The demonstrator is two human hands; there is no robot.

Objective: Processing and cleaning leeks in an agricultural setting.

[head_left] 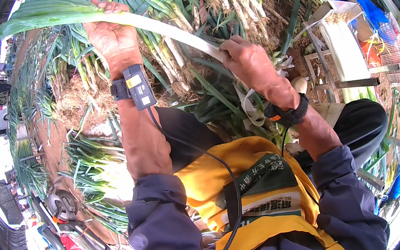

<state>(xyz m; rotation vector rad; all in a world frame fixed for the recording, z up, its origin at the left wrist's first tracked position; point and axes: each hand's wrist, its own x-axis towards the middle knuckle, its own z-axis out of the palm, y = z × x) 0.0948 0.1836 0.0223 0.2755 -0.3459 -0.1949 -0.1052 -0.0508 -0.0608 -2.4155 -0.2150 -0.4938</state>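
Note:
One long green onion with broad green leaves and a pale white shaft stretches slantwise across the upper middle. My left hand is closed round it where the leaves meet the shaft. At the lower, white end, my right hand pinches the shaft with its fingers curled in. Beneath the hands lie loose green leaves and peelings. Close behind are bundles of green onions with roots and soil on them.
At the right stands a metal-framed rack with trimmed white onions on it, beside a pale plastic crate. More onions lie at the left. Motorbikes stand at the lower left. A black cable runs over my yellow apron.

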